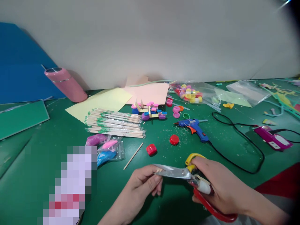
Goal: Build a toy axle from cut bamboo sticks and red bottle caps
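My right hand (217,181) grips a pair of scissors (174,172) with one yellow and one red handle loop. The blades point left and stand slightly apart. At their tips, my left hand (145,182) pinches a small pale piece (159,170) between thumb and fingers, mostly hidden by the fingers and blades. Beyond the hands lie two red bottle caps, one tipped on its side (151,149) and one flat (174,139). A loose wooden stick (133,156) rests left of them.
Wrapped wooden sticks (116,123) lie behind, beside a small model car (153,115). A blue glue gun (195,128) trails its cord to a purple power strip (273,137). Bagged clay (106,151), a bag of bottle caps (189,93) and a pink tumbler (67,84) are around.
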`<state>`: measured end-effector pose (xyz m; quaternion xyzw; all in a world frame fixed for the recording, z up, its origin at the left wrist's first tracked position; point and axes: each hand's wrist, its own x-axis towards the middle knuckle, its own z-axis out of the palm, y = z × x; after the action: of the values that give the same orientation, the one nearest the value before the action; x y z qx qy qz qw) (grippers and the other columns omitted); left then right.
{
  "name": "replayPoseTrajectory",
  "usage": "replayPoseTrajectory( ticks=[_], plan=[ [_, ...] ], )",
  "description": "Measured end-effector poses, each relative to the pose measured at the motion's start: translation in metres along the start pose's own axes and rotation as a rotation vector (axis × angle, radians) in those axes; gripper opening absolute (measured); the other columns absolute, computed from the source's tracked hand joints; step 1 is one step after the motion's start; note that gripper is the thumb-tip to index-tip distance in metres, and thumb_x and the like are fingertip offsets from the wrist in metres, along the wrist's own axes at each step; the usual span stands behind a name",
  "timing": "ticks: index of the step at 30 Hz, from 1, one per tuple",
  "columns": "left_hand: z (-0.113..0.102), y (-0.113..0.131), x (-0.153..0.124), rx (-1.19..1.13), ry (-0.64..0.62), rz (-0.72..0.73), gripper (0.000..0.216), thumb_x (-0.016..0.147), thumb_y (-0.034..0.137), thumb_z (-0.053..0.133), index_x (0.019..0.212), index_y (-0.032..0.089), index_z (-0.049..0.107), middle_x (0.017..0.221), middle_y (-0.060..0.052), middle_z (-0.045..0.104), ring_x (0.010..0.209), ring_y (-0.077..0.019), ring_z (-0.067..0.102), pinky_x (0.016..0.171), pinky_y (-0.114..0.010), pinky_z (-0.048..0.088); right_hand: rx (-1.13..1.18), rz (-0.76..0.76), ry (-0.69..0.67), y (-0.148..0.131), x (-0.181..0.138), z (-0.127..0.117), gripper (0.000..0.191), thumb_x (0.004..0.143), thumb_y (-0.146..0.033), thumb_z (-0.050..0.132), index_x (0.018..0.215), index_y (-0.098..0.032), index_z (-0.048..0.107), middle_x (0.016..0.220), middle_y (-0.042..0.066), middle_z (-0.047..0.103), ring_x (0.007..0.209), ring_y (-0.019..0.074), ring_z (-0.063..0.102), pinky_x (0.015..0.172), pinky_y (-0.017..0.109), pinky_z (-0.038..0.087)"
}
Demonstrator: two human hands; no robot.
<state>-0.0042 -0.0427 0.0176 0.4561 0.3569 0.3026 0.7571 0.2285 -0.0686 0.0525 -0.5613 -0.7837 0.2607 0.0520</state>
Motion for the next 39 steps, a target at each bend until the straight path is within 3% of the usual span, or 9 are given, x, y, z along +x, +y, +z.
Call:
replayPoseTrajectory(
  ticks=[5,13,22,28,39],
  plan=[
    [0.002,-0.005,-0.001,-0.103,0.047,0.011,0.019,0.083,0.031,0.05,0.077,0.015,0.058,0.059,0.004,0.038,0.056,-0.0091,0.033,0.053,-0.023,0.027,0.026,0.024,0.0,-0.001,0.001,0.005,0.027,0.066,-0.034,0.063,0.082,-0.022,0.044,0.074,0.001,0.055,0.061,0.0172,0.047,0.053,0.026,0.034],
    [0.003,-0.007,-0.002,-0.149,0.098,0.015,0.022,0.083,0.033,0.05,0.071,0.015,0.055,0.057,0.005,0.03,0.054,-0.0084,0.024,0.05,-0.023,0.02,0.084,0.085,-0.018,-0.013,0.005,0.003,0.028,0.066,-0.034,0.063,0.08,-0.022,0.042,0.078,0.002,0.055,0.063,0.0174,0.048,0.054,0.026,0.035],
    [0.008,-0.005,0.0,-0.301,0.237,0.075,0.021,0.074,0.035,0.062,0.07,0.015,0.061,0.057,0.004,0.039,0.054,-0.0082,0.032,0.051,-0.021,0.027,0.133,0.04,0.058,-0.012,0.007,0.021,0.037,0.064,-0.037,0.064,0.089,-0.021,0.042,0.086,0.004,0.055,0.069,0.0186,0.048,0.056,0.027,0.035],
    [0.003,-0.007,-0.003,-0.214,0.271,0.104,0.016,0.073,0.031,0.063,0.07,0.015,0.062,0.065,0.0,0.053,0.063,-0.0115,0.044,0.06,-0.022,0.034,0.148,0.011,0.081,-0.012,0.006,0.024,0.035,0.066,-0.037,0.063,0.09,-0.022,0.043,0.084,0.003,0.055,0.068,0.0175,0.047,0.057,0.027,0.034],
    [-0.001,-0.014,-0.002,-0.159,0.25,0.128,0.014,0.076,0.031,0.06,0.077,0.017,0.062,0.064,0.002,0.047,0.06,-0.0097,0.037,0.057,-0.021,0.03,0.169,0.054,0.069,-0.016,0.008,0.029,0.032,0.065,-0.035,0.063,0.085,-0.022,0.042,0.079,0.001,0.053,0.064,0.0161,0.046,0.052,0.024,0.032]
  ],
)
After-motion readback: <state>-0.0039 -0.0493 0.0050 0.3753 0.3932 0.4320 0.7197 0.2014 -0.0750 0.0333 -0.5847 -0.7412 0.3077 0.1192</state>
